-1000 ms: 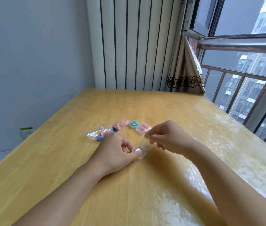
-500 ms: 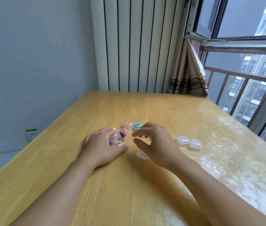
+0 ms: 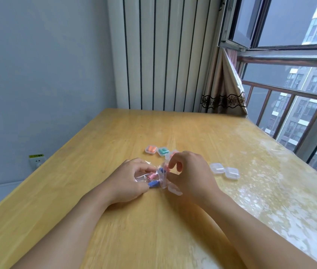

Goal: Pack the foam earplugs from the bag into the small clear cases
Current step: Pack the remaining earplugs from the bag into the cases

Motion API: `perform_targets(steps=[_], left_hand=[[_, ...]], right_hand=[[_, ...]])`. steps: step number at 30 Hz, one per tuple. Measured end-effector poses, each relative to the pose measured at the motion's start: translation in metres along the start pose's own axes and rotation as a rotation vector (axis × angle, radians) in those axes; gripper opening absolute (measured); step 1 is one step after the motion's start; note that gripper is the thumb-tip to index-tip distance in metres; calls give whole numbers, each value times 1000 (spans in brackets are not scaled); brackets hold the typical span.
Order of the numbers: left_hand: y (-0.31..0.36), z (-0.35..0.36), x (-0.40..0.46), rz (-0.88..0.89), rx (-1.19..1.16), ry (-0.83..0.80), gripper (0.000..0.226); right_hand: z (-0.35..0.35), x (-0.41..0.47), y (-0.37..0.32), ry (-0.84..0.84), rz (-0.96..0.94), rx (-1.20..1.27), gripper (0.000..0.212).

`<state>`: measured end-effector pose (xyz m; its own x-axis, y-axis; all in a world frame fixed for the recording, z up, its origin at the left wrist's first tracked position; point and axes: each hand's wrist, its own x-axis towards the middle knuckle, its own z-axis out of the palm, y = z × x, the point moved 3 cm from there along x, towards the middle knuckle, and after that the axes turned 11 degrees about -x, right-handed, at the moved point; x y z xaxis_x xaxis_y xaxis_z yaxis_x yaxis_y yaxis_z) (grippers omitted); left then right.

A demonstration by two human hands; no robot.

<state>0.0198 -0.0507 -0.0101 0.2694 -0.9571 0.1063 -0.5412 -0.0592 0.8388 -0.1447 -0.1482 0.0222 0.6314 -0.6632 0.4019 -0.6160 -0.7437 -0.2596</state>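
Hands meet over the wooden counter (image 3: pixel 115 239): I see my left hand (image 3: pixel 128 181) gripping the clear bag (image 3: pixel 154 176) of pink and blue earplugs, my right hand (image 3: pixel 189 175) pinching its mouth. Beyond, two empty cases (image 3: pixel 224 171) sit right; filled cases (image 3: pixel 157 150) lie farther back.

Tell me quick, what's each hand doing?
Left hand: grips the clear bag of earplugs.
Right hand: fingers pinching at the bag's open end.
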Motion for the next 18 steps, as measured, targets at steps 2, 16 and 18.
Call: perform_targets(steps=[2, 16, 18], left_hand=[[2, -2, -1, 17, -52, 24, 37], [10, -2, -4, 79, -37, 75, 18], [11, -1, -4, 81, -51, 65, 14]], right_hand=[[0, 1, 1, -8, -5, 20, 13], [6, 6, -6, -198, -74, -118, 23], [6, 8, -11, -201, -41, -183, 21]])
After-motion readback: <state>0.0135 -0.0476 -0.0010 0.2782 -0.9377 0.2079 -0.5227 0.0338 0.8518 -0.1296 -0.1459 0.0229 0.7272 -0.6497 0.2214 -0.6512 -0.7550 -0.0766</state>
